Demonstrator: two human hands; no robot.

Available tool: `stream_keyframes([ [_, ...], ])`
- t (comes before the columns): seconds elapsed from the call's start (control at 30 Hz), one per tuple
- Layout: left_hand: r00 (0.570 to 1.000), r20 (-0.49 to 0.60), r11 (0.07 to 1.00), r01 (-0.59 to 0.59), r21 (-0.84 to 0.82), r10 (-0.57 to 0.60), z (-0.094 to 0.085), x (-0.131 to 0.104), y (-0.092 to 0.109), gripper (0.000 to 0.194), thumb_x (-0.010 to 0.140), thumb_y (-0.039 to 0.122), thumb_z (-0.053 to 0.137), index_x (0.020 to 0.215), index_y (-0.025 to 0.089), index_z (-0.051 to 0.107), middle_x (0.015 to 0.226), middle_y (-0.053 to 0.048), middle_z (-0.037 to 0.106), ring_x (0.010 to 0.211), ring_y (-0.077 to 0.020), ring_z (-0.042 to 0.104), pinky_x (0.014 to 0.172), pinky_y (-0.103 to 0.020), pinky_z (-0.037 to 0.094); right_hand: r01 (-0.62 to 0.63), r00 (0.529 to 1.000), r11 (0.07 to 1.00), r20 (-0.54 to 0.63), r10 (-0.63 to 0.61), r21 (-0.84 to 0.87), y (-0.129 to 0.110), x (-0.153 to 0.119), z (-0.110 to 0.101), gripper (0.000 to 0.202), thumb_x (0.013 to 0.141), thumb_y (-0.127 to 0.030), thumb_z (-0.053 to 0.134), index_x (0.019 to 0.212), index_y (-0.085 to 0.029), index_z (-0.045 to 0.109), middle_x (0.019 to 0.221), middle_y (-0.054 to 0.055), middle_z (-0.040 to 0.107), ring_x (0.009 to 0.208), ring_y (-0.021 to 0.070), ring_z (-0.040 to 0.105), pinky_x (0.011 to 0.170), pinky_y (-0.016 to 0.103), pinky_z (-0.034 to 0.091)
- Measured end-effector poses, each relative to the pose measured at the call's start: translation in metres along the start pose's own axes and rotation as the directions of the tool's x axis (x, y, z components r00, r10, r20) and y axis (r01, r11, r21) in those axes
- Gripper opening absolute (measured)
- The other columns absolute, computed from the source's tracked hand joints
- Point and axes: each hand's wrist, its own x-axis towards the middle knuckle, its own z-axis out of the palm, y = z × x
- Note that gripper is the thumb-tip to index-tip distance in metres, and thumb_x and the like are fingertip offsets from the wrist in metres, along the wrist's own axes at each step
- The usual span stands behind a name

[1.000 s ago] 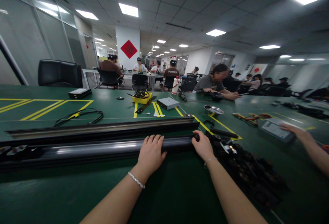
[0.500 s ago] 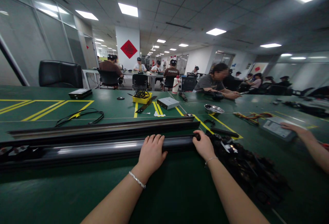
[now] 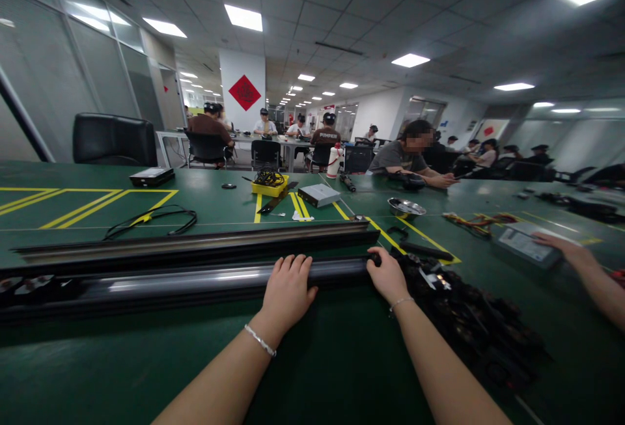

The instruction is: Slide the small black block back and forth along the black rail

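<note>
Lengthwise on the green worktop (image 3: 122, 360), starting at the left edge: a dark, glossy bar (image 3: 180, 282), with a slim rail (image 3: 195, 243) just behind. Farther back, a yellow tray (image 3: 263, 189) full of black cable (image 3: 270, 179). Nearer, on the bar: left hand (image 3: 287, 288), fingers draped over the top, thumb apart; impossible to tell whether gripping. Behind, a silver box (image 3: 319, 195). At the bar's right end: right hand (image 3: 389, 278), fingers and thumb closed round it. Farther right, a metal bowl (image 3: 407, 208), then nearer, a dark heap (image 3: 469, 314), too dim to sort. Far right: a grey case (image 3: 525, 243) under another person's hand (image 3: 561, 246).
</note>
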Motion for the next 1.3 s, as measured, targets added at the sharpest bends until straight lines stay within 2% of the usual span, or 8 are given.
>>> stream_keyframes([
  [0.5, 1.0, 0.001, 1.0, 0.005, 0.003, -0.005, -0.0013, 0.0002, 0.0009, 0.054, 0.077, 0.04, 0.053, 0.126, 0.022, 0.042, 0.129, -0.006, 0.051, 0.119, -0.0244, 0.042, 0.104, -0.043, 0.027, -0.013, 1.0, 1.0, -0.023, 0.013, 0.012, 0.0024, 0.001, 0.0008, 0.031, 0.072, -0.023, 0.045, 0.101, -0.022, 0.058, 0.092, 0.004, 0.06, 0.085, 0.0194, 0.056, 0.076, 0.029, 0.042],
  [0.87, 1.0, 0.012, 1.0, 0.004, -0.003, -0.004, -0.0002, 0.0004, -0.0003, 0.054, 0.078, 0.041, 0.051, 0.127, 0.022, 0.041, 0.13, -0.006, 0.05, 0.12, -0.0247, 0.041, 0.105, -0.043, 0.027, -0.032, 0.999, 0.999, -0.031, 0.032, 0.028, 0.0015, 0.0, -0.0005, 0.032, 0.073, -0.023, 0.044, 0.102, -0.021, 0.059, 0.095, 0.005, 0.06, 0.089, 0.0197, 0.056, 0.078, 0.03, 0.042],
  [1.1, 1.0, 0.019, 1.0, 0.003, -0.001, -0.003, -0.0021, 0.0001, 0.0002, 0.054, 0.078, 0.04, 0.051, 0.128, 0.023, 0.041, 0.13, -0.006, 0.05, 0.12, -0.0249, 0.042, 0.105, -0.044, 0.027, 0.004, 0.999, 0.998, -0.046, -0.001, 0.065, 0.005, 0.0008, 0.0019, 0.032, 0.073, -0.022, 0.044, 0.102, -0.021, 0.057, 0.099, 0.005, 0.059, 0.095, 0.0203, 0.055, 0.084, 0.032, 0.042],
  [1.23, 1.0, 0.021, 1.0, 0.003, -0.001, -0.003, -0.0027, 0.0004, 0.0006, 0.054, 0.078, 0.04, 0.051, 0.127, 0.022, 0.041, 0.13, -0.006, 0.05, 0.12, -0.0251, 0.042, 0.105, -0.043, 0.027, 0.092, 0.988, 0.994, -0.134, -0.083, 0.066, 0.0079, 0.0013, 0.0043, 0.035, 0.07, -0.021, 0.045, 0.104, -0.019, 0.055, 0.111, 0.006, 0.056, 0.107, 0.0207, 0.05, 0.094, 0.034, 0.037],
  [1.3, 1.0, 0.016, 1.0, 0.004, -0.001, -0.004, -0.0028, 0.0003, 0.0009, 0.054, 0.077, 0.04, 0.052, 0.127, 0.022, 0.042, 0.129, -0.006, 0.051, 0.119, -0.0251, 0.042, 0.104, -0.043, 0.027, 0.089, 0.985, 0.994, -0.156, -0.079, 0.061, 0.0085, 0.0009, 0.0043, 0.037, 0.07, -0.022, 0.046, 0.106, -0.018, 0.053, 0.112, 0.007, 0.055, 0.108, 0.0215, 0.049, 0.096, 0.034, 0.036],
])
